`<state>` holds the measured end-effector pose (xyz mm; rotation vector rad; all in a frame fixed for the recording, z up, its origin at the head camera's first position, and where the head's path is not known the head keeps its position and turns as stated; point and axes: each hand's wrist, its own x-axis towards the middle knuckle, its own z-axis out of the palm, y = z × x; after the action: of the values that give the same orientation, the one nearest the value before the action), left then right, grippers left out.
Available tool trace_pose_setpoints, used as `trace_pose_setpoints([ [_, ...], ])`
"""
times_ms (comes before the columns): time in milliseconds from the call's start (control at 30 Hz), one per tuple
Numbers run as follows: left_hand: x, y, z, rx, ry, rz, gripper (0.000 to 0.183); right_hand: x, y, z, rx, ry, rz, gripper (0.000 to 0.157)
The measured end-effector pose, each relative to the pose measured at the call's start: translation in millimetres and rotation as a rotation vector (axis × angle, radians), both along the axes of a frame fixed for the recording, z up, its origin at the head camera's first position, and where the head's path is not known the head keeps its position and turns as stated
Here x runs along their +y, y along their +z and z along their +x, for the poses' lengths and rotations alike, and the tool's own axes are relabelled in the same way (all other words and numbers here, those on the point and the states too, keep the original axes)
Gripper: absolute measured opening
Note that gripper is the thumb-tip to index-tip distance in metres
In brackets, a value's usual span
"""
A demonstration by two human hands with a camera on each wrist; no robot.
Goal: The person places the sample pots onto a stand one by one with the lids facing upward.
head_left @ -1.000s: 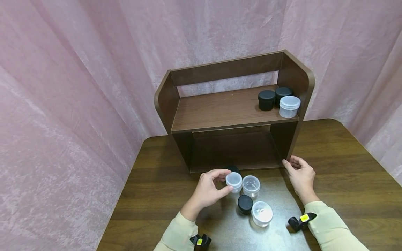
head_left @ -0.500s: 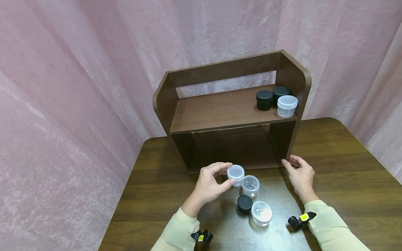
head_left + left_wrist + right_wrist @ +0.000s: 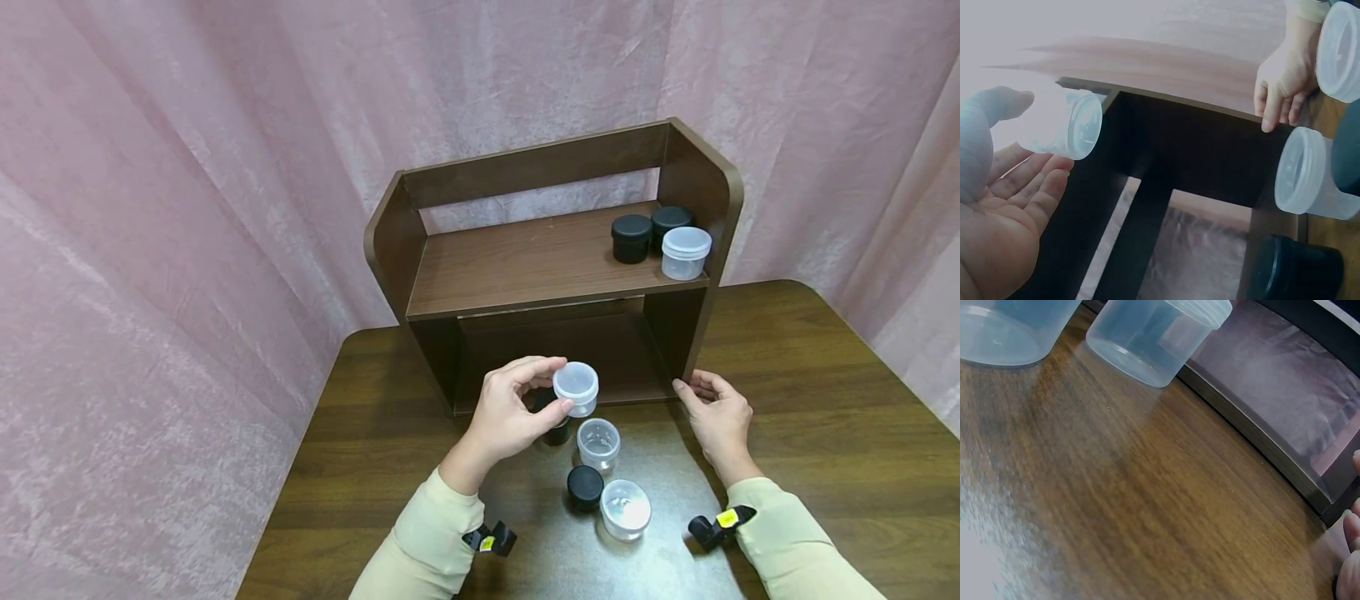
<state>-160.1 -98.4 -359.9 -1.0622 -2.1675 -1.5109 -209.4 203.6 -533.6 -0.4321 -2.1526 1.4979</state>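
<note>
My left hand (image 3: 504,417) pinches a small clear jar (image 3: 576,393) with a frosted lid between thumb and fingers, raised before the shelf's lower opening. In the left wrist view the same jar (image 3: 1082,128) lies sideways across the picture. My right hand (image 3: 720,423) holds the bottom right corner of the brown two-tier shelf (image 3: 510,262), thumb at the front edge and fingers along the outer side. Only a few of its fingertips (image 3: 1352,528) enter the right wrist view. Partly hidden behind my left hand stands a black jar (image 3: 557,435).
On the table (image 3: 360,475) stand a clear jar (image 3: 598,447), a black-lidded jar (image 3: 585,488) and another clear jar (image 3: 626,510). The upper tier bears two black jars (image 3: 632,240) and a clear lidded jar (image 3: 686,254) at its right end. Pink curtain (image 3: 525,75) hangs behind.
My left hand has lifted the clear jar up and slightly right, away from the jars on the table. A black jar shows more behind it. My right hand stays at the shelf corner.
</note>
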Motion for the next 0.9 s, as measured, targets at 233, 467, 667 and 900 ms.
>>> trace_pose_setpoints([
  [233,6,18.1,-1.4,0.036,-0.015,-0.01,0.041,1,-1.6,0.8,0.022,-0.021,-0.002,0.033],
  [467,5,18.4,-22.3,0.066,-0.027,-0.011,0.044,3,-1.2,0.4,0.03,-0.036,-0.008,0.033],
  [667,13,39.2,-32.9,0.066,-0.044,0.0,0.044,3,-1.6,0.2,0.042,-0.035,-0.023,0.032],
  [900,24,61.9,-52.4,0.021,-0.04,-0.001,0.043,2,-2.4,0.0,0.042,-0.029,-0.034,0.031],
])
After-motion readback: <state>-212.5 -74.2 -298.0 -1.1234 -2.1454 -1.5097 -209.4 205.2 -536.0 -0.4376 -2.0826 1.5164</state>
